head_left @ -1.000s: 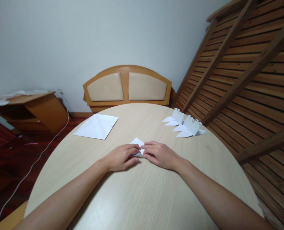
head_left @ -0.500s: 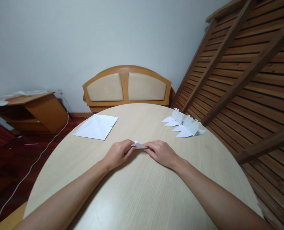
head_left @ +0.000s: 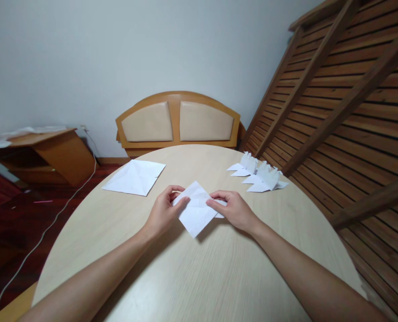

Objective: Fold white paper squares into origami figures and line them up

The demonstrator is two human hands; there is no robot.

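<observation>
Between my two hands is a folded piece of white paper [head_left: 196, 210], held just above the round table. It shows a creased diamond face, with another flap sticking out at its right side. My left hand [head_left: 167, 206] pinches its left edge, thumb on top and fingers behind. Gripping the right edge is my right hand [head_left: 232, 209], its thumb also on the face and the fingers curled beneath. Beyond my left hand lies a flat stack or sheet of white paper [head_left: 134, 177]. Several folded paper birds [head_left: 266, 176] stand in rows past my right hand.
The pale round table [head_left: 199, 277] fills the foreground. Behind it rises a headboard [head_left: 175, 118] with two cream panels. A slatted wooden frame [head_left: 346, 116] leans along the right. To the left are a low wooden cabinet [head_left: 57, 156] and a white cable [head_left: 64, 208] on the floor.
The folded paper, seen as a small thin triangle between my fingers before, now faces me as a larger diamond. My thumbs have come onto its face, and my hands have turned and moved slightly apart.
</observation>
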